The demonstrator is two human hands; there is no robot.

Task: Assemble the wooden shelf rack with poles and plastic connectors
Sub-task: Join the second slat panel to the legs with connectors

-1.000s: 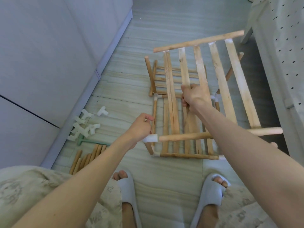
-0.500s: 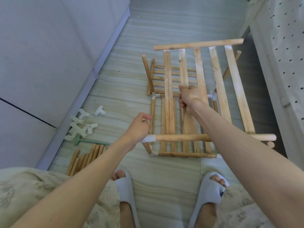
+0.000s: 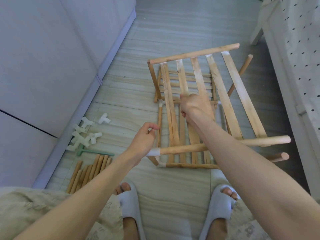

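My right hand (image 3: 195,108) grips one slat of a wooden slatted shelf panel (image 3: 223,94) and holds it tilted above the partly built rack (image 3: 188,165) on the floor. A white plastic connector (image 3: 154,152) caps the left end of the panel's near rail (image 3: 181,149). My left hand (image 3: 144,140) hovers right at that connector. Its fingers are loosely curled and nothing shows between them. The heel of the hand hides the connector's left tip. The lower rack has upright poles and white connectors at its corners (image 3: 161,103).
Loose white connectors (image 3: 86,134), a green T-shaped tool (image 3: 94,152) and a bundle of spare poles (image 3: 90,170) lie on the floor at left, along a grey cabinet (image 3: 52,66). White furniture with dotted cloth (image 3: 297,49) stands at right. My slippered feet (image 3: 220,205) are below the rack.
My left hand has let go of its pinch on the white connector and its fingers have lifted. The panel has dropped lower and turned slightly over the rack.
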